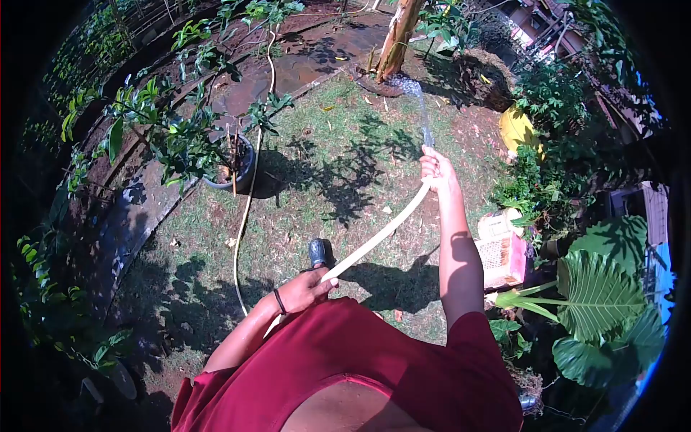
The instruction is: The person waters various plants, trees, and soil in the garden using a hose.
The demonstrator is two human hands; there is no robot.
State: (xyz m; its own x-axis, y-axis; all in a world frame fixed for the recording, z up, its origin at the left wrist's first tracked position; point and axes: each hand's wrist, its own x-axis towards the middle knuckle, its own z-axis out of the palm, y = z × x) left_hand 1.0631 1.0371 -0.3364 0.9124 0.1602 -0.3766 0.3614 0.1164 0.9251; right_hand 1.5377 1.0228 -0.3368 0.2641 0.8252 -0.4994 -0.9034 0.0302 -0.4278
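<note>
A pale yellow garden hose runs between my two hands. My right hand is stretched out ahead, its fingers wrapped round the hose near the outlet. Water sprays from that end towards the foot of a tree trunk. Close to my waist, my left hand is closed round a lower part of the hose and wears a dark wristband. Below that hand the hose passes behind my arm and red shirt.
A potted plant stands at left, with more hose running past it. On the right are a yellow container, a pink and white box and large leaves. My dark boot shows on the grass.
</note>
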